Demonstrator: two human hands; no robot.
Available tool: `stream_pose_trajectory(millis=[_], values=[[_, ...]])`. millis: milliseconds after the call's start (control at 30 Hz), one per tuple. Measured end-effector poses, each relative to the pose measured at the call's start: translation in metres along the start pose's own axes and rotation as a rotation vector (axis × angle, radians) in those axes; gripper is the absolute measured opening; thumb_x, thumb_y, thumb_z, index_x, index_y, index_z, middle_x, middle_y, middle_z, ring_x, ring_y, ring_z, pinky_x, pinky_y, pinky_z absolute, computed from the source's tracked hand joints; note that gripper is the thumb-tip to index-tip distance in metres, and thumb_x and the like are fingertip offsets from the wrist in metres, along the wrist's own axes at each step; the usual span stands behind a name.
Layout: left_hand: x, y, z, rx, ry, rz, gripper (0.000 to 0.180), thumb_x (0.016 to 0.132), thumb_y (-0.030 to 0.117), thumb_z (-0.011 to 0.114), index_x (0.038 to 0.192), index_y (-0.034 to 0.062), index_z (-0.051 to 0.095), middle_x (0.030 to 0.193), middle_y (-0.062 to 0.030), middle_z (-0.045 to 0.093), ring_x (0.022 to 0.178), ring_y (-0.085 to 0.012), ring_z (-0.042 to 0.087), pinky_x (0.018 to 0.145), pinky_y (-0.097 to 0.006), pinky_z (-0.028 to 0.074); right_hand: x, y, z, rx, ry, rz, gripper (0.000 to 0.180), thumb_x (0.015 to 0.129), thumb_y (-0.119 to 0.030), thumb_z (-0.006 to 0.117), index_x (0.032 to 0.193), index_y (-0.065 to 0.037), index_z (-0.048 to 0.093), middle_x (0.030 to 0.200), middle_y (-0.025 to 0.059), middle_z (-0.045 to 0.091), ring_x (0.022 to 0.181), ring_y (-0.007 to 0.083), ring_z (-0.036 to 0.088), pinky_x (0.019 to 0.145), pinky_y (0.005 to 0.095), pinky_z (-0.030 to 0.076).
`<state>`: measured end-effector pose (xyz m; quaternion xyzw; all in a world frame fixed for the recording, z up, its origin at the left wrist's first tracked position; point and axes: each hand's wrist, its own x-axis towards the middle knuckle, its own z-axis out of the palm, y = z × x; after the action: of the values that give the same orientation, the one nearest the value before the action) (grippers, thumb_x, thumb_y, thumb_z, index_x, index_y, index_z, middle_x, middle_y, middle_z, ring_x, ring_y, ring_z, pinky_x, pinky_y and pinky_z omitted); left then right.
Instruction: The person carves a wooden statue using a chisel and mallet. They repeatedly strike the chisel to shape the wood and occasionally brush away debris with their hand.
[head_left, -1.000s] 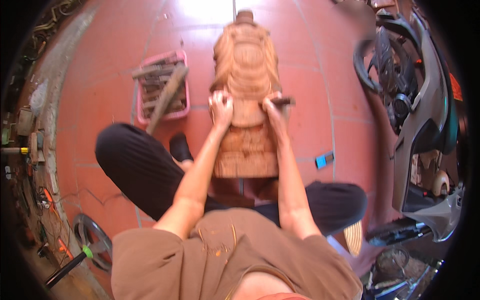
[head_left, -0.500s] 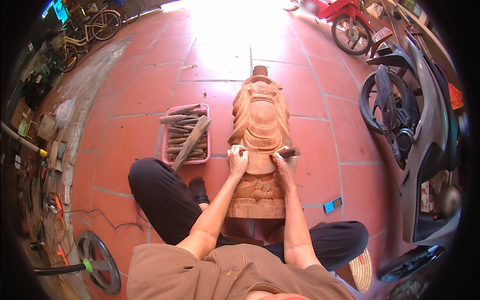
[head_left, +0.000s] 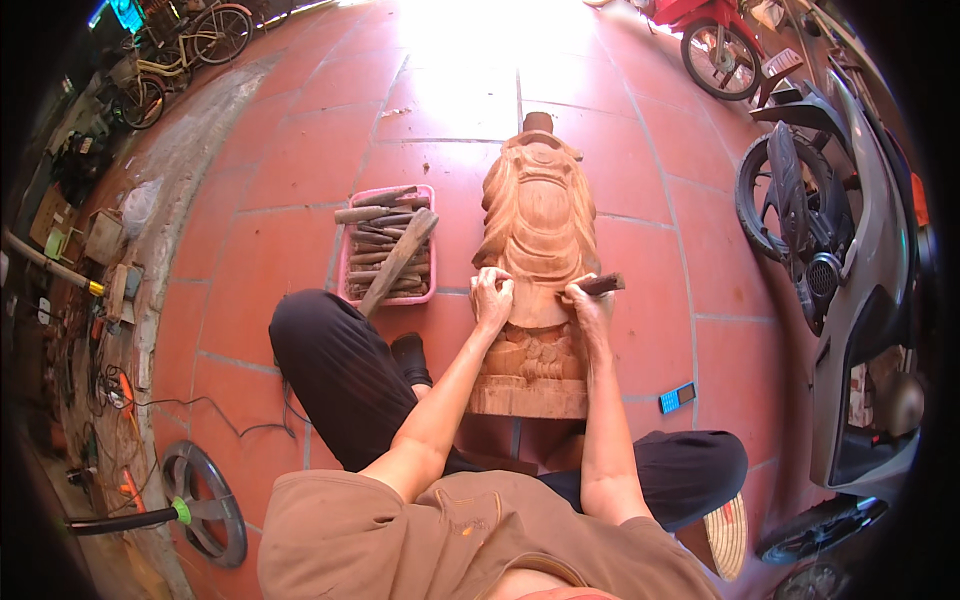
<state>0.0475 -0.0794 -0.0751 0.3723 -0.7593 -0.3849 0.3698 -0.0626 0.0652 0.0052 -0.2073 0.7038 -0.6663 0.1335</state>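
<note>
A reddish-brown carved wooden statue (head_left: pixel 543 210) lies on its back between my legs, its robe folds upward and its carved base (head_left: pixel 530 398) nearest me. My right hand (head_left: pixel 592 302) is closed round a carving chisel (head_left: pixel 603 284) at the statue's right edge. The chisel's dark wooden handle sticks out to the right; its blade is hidden by the hand. My left hand (head_left: pixel 491 298) rests on the opposite edge with fingers curled in. Whatever its fingertips pinch, if anything, cannot be made out.
A pink basket (head_left: pixel 432 290) full of wooden-handled tools stands left of the statue. A blue phone (head_left: pixel 677 398) lies on the tiles at right. Motorbike parts (head_left: pixel 790 200) line the right side. A fan-like wheel (head_left: pixel 205 505) and a cable (head_left: pixel 235 425) are at left.
The whole view has shifted, so everything sits slightly higher and further right. Both hands keep their places at the statue's edges, and the chisel stays in my right hand.
</note>
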Motion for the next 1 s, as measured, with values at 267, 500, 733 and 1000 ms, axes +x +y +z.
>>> stream_pose_trajectory(millis=[267, 500, 733, 1000], values=[[0.000, -0.009, 0.002, 0.004, 0.003, 0.061, 0.005, 0.078, 0.010, 0.065, 0.082, 0.0073, 0.065, 0.092, -0.0109, 0.063, 0.089, -0.0332, 0.057, 0.083, -0.043, 0.046, -0.005, 0.009, 0.004, -0.044, 0.035, -0.109, 0.009, 0.079, -0.003, 0.065, 0.071, -0.003, 0.061, 0.067, -0.0036, 0.057, 0.065, 0.0054, 0.053, 0.060, 0.0235, 0.044], [0.002, -0.005, 0.004, -0.075, -0.073, -0.053, 0.007, 0.077, 0.011, 0.066, 0.083, 0.0078, 0.068, 0.092, -0.0087, 0.064, 0.092, -0.0295, 0.057, 0.084, -0.041, 0.046, 0.004, 0.014, -0.007, 0.198, 0.110, 0.089, 0.004, 0.079, 0.000, 0.069, 0.076, -0.002, 0.066, 0.071, 0.0025, 0.065, 0.065, 0.0085, 0.059, 0.062, 0.0231, 0.048], [0.001, -0.003, 0.001, 0.000, -0.004, 0.032, 0.008, 0.077, 0.008, 0.067, 0.083, 0.0034, 0.068, 0.090, -0.0116, 0.066, 0.083, -0.0260, 0.063, 0.077, -0.037, 0.051, -0.001, 0.012, 0.005, -0.030, 0.070, -0.079, 0.005, 0.076, 0.001, 0.068, 0.075, -0.003, 0.065, 0.068, -0.0031, 0.060, 0.062, 0.0055, 0.054, 0.059, 0.0213, 0.044], [0.002, 0.000, 0.004, 0.034, -0.003, 0.053, 0.008, 0.077, 0.010, 0.068, 0.083, 0.0042, 0.068, 0.090, -0.0109, 0.066, 0.085, -0.0276, 0.062, 0.078, -0.040, 0.050, 0.006, 0.018, -0.003, 0.056, 0.097, -0.007, 0.007, 0.078, -0.001, 0.068, 0.074, -0.004, 0.064, 0.067, -0.0035, 0.059, 0.062, 0.0051, 0.052, 0.059, 0.0216, 0.043]])
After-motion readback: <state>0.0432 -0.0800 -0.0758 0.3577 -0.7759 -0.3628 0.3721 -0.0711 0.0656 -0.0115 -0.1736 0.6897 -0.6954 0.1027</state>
